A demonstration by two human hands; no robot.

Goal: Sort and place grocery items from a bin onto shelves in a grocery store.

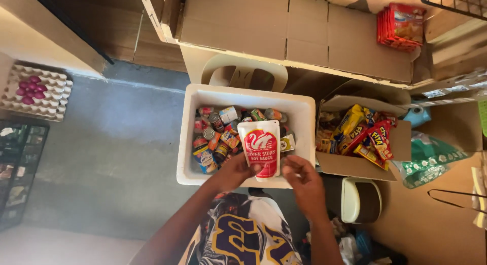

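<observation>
My left hand (234, 171) grips the lower left edge of a white and red sauce pouch (261, 146), held upright over a white foam box (188, 138). Cans and small packets (219, 135) fill that box. My right hand (303, 179) hovers just right of the pouch with fingers curled and apart, holding nothing; I cannot tell whether it touches the pouch.
A cardboard box (355, 166) of yellow and red snack packs stands to the right. A stack of red packets (401, 26) lies on a cardboard-lined shelf at the back. An egg tray (50, 100) with pink eggs sits far left. A green bag (431, 161) lies right.
</observation>
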